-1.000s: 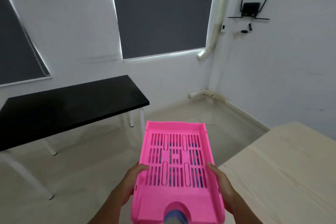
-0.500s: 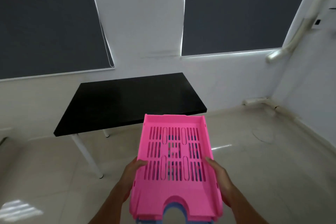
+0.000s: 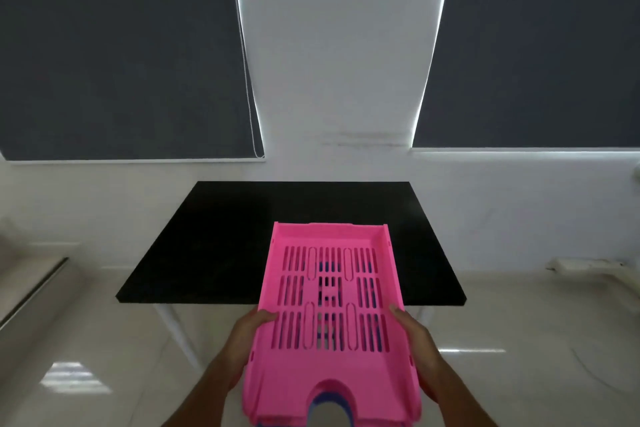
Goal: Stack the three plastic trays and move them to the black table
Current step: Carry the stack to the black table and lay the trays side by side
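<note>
I carry a stack of plastic trays in front of me. The pink slotted tray (image 3: 332,367) is on top; a blue tray (image 3: 330,400) shows through its front notch and slots, and what lies below that is hidden. My left hand (image 3: 247,340) grips the stack's left side, thumb over the rim. My right hand (image 3: 417,343) grips the right side the same way. The black table (image 3: 214,246) stands straight ahead against the wall, and the stack's far end is held over its near edge.
The black table has white legs (image 3: 175,329) and stands on a glossy pale tiled floor (image 3: 519,340). Behind it are a white wall and two dark roller blinds (image 3: 121,45). A white pipe (image 3: 585,265) runs along the floor at the right.
The view has swung left and I have come closer: the black table went from the left side to dead ahead and larger. The wooden table at the right left the view. Both hands kept their grip.
</note>
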Motion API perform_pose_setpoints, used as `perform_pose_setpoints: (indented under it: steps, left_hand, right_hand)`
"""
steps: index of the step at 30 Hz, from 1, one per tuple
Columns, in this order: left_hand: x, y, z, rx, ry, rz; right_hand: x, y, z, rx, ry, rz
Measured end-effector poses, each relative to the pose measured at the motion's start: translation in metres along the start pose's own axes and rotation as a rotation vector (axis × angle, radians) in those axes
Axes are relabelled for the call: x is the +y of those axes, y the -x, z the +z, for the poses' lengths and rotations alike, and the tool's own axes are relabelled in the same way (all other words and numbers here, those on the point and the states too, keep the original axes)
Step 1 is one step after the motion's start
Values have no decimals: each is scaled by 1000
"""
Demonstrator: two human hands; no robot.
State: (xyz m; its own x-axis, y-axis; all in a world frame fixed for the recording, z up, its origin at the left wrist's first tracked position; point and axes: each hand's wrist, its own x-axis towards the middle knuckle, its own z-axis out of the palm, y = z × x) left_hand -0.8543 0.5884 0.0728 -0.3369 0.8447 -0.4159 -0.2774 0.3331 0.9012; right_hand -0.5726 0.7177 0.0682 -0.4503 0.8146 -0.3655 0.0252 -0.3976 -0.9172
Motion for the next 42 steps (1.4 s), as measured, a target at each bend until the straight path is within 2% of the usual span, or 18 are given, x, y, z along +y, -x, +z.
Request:
perform_pose_setpoints:
  steps: [6, 16, 30, 42]
  left_hand:
    - [30, -59, -3, 47, 3, 7]
    - [45, -156, -14, 135, 102, -69]
    - [107, -319, -61, -43, 176, -144]
    - [159, -399, -91, 2, 84, -132]
  right_hand:
    - [-21, -89, 1, -77, -21, 69]
    - [-41, -183, 2, -74, -79, 200]
    - [-82, -324, 43, 17, -125, 256]
    - [-103, -429, 75, 49, -74, 300]
